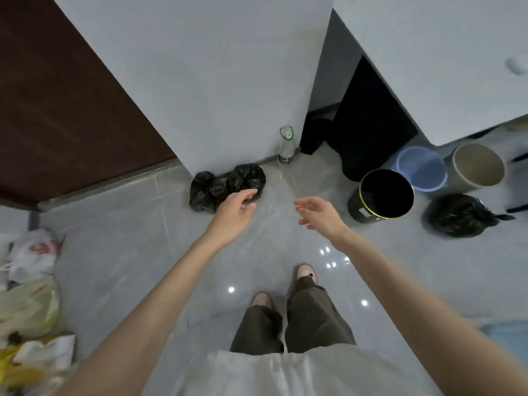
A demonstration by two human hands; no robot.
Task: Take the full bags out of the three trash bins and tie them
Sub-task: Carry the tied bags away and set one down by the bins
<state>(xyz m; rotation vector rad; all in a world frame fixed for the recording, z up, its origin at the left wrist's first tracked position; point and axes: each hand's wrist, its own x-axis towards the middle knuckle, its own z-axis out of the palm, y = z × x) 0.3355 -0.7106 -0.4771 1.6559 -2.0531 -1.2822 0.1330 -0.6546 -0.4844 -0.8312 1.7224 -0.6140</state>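
Two tied black trash bags (206, 190) (248, 178) lie side by side on the floor against the white wall corner. A third black bag (460, 215) lies on the floor at the right, in front of the bins. Three bins stand at the right: a black one with a yellow rim (360, 205), a blue one (422, 170) and a beige one (477, 164); none holds a bag. My left hand (235, 208) hovers open just in front of the two bags, holding nothing. My right hand (321, 214) is open over the floor, left of the black bin.
A clear water bottle (285, 147) stands at the wall corner. Dark cloth (314, 137) lies beside a black opening under the white cabinet. Several white and yellow plastic bags (31, 281) pile up at the left edge. A brown door (57, 110) is at the left.
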